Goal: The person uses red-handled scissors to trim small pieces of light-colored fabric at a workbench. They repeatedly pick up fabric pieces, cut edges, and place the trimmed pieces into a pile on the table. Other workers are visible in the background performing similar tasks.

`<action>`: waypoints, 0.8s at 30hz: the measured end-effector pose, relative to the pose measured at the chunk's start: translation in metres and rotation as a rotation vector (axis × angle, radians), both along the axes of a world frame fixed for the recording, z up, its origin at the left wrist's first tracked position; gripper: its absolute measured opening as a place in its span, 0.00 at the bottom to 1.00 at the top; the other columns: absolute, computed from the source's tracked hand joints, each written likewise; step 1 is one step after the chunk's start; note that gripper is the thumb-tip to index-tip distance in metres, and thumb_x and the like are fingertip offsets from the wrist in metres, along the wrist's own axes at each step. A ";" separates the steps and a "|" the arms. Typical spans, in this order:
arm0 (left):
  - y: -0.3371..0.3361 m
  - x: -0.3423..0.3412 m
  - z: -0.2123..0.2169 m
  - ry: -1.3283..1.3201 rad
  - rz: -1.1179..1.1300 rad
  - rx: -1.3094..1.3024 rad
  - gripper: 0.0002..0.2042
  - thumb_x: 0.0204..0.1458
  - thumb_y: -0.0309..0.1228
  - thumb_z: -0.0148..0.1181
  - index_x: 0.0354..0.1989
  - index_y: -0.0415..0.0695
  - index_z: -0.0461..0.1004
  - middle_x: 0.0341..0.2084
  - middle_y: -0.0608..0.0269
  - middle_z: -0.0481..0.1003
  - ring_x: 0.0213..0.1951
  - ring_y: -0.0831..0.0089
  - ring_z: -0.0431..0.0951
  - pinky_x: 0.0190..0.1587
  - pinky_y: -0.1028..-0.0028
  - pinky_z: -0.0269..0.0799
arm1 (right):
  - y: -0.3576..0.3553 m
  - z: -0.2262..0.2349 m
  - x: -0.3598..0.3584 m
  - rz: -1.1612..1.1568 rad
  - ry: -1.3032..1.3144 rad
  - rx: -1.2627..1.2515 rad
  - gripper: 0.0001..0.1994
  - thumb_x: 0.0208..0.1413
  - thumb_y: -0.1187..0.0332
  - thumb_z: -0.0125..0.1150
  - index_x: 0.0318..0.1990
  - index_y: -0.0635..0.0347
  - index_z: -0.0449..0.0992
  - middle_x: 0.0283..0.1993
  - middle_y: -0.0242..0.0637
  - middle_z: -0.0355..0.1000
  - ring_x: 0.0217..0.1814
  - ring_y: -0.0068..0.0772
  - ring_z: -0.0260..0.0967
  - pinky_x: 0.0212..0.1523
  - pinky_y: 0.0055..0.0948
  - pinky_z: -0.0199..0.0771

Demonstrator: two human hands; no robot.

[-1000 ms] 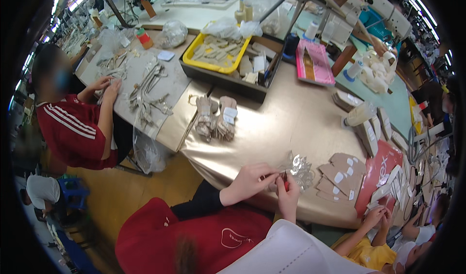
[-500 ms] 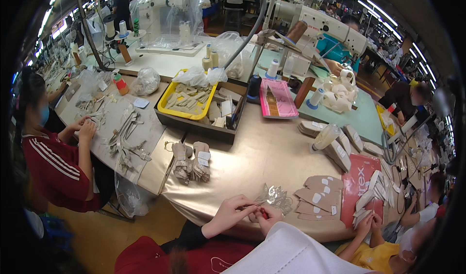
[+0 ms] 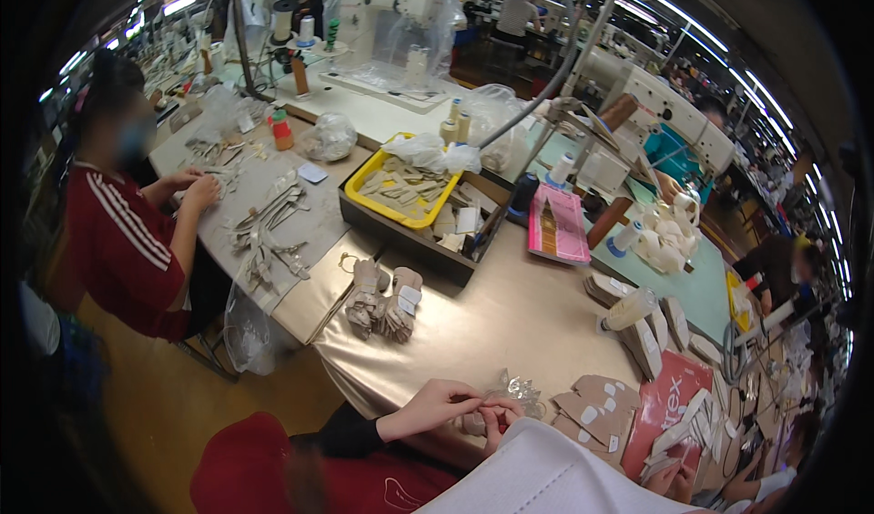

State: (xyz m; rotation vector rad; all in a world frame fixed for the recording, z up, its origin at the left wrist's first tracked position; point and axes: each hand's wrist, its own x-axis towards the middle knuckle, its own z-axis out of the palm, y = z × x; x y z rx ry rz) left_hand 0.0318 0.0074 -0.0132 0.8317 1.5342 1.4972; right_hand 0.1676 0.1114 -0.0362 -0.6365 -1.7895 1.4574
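Left hand (image 3: 440, 404) and right hand (image 3: 498, 417) meet, fingers pinched closed, can't tell on what, silvery pieces (image 3: 519, 389) just beyond on gold cover (image 3: 455, 350); seems fine fingerwork, next wanting steady pinch

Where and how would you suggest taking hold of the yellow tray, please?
I'd grip the yellow tray by its near and left rims, coming from above on the wearer's side. Those rims show bare, while plastic bags cover part of the far rim. The tray sits at the left end of a black box, and small pieces lie in it, so a level lift seems wise.
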 end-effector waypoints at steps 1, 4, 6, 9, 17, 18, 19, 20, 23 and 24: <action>-0.001 0.001 0.002 -0.025 -0.006 -0.014 0.11 0.60 0.31 0.61 0.45 0.38 0.81 0.32 0.67 0.80 0.32 0.83 0.75 0.34 0.80 0.71 | -0.001 -0.002 0.001 -0.010 -0.004 -0.190 0.04 0.55 0.77 0.65 0.30 0.69 0.78 0.37 0.40 0.75 0.20 0.19 0.64 0.19 0.19 0.60; -0.002 0.001 0.006 -0.113 -0.024 -0.029 0.12 0.61 0.33 0.59 0.46 0.37 0.80 0.32 0.67 0.80 0.32 0.83 0.74 0.33 0.80 0.70 | -0.002 -0.004 0.004 -0.048 0.034 -0.517 0.04 0.55 0.77 0.64 0.30 0.71 0.79 0.40 0.41 0.76 0.16 0.14 0.59 0.16 0.16 0.53; -0.002 0.002 0.006 -0.211 -0.044 -0.032 0.13 0.61 0.34 0.59 0.47 0.37 0.80 0.31 0.67 0.79 0.32 0.83 0.74 0.33 0.80 0.70 | -0.004 -0.004 0.004 -0.055 0.055 -0.615 0.04 0.55 0.78 0.64 0.32 0.71 0.79 0.40 0.43 0.77 0.15 0.13 0.57 0.14 0.14 0.51; 0.001 0.001 0.003 -0.337 -0.060 -0.010 0.15 0.62 0.35 0.58 0.49 0.37 0.79 0.30 0.68 0.78 0.32 0.83 0.73 0.35 0.81 0.70 | -0.007 -0.006 0.002 -0.055 0.131 -0.670 0.04 0.56 0.78 0.63 0.33 0.71 0.79 0.41 0.45 0.76 0.14 0.13 0.55 0.13 0.14 0.49; -0.002 0.004 0.006 -0.428 -0.022 0.038 0.16 0.63 0.36 0.57 0.48 0.36 0.79 0.33 0.68 0.78 0.35 0.84 0.73 0.39 0.81 0.70 | -0.010 -0.014 -0.006 -0.110 0.310 -0.771 0.03 0.57 0.79 0.60 0.34 0.71 0.76 0.39 0.45 0.76 0.12 0.12 0.52 0.12 0.14 0.45; -0.002 0.003 0.007 -0.478 -0.017 0.020 0.15 0.63 0.36 0.57 0.48 0.36 0.80 0.33 0.68 0.78 0.34 0.83 0.73 0.39 0.81 0.70 | -0.011 -0.014 -0.005 -0.097 0.307 -0.761 0.03 0.57 0.79 0.60 0.34 0.71 0.76 0.39 0.44 0.76 0.12 0.11 0.52 0.12 0.15 0.45; -0.002 0.002 0.006 -0.528 -0.023 0.035 0.15 0.63 0.36 0.57 0.48 0.36 0.80 0.32 0.68 0.78 0.34 0.83 0.73 0.39 0.81 0.70 | -0.013 -0.013 -0.005 -0.087 0.305 -0.749 0.03 0.57 0.79 0.60 0.34 0.71 0.76 0.39 0.44 0.76 0.12 0.11 0.52 0.12 0.15 0.45; -0.002 0.002 0.005 -0.556 -0.027 0.054 0.15 0.63 0.36 0.57 0.47 0.36 0.80 0.32 0.68 0.78 0.34 0.83 0.73 0.39 0.81 0.70 | -0.014 -0.012 -0.005 -0.085 0.308 -0.730 0.03 0.57 0.79 0.59 0.34 0.72 0.76 0.38 0.44 0.76 0.13 0.11 0.52 0.12 0.15 0.45; 0.000 0.001 0.002 -0.698 -0.025 0.019 0.15 0.63 0.36 0.57 0.47 0.36 0.80 0.32 0.69 0.78 0.34 0.83 0.73 0.39 0.81 0.71 | -0.018 -0.010 -0.008 -0.093 0.330 -0.664 0.03 0.57 0.79 0.59 0.35 0.73 0.76 0.37 0.43 0.76 0.13 0.11 0.51 0.13 0.15 0.46; 0.000 0.001 0.001 -0.693 -0.027 0.043 0.15 0.63 0.36 0.57 0.46 0.36 0.81 0.32 0.69 0.78 0.34 0.83 0.73 0.39 0.81 0.71 | -0.019 -0.010 -0.010 -0.101 0.359 -0.576 0.03 0.57 0.79 0.59 0.35 0.73 0.76 0.37 0.43 0.76 0.13 0.11 0.52 0.13 0.15 0.46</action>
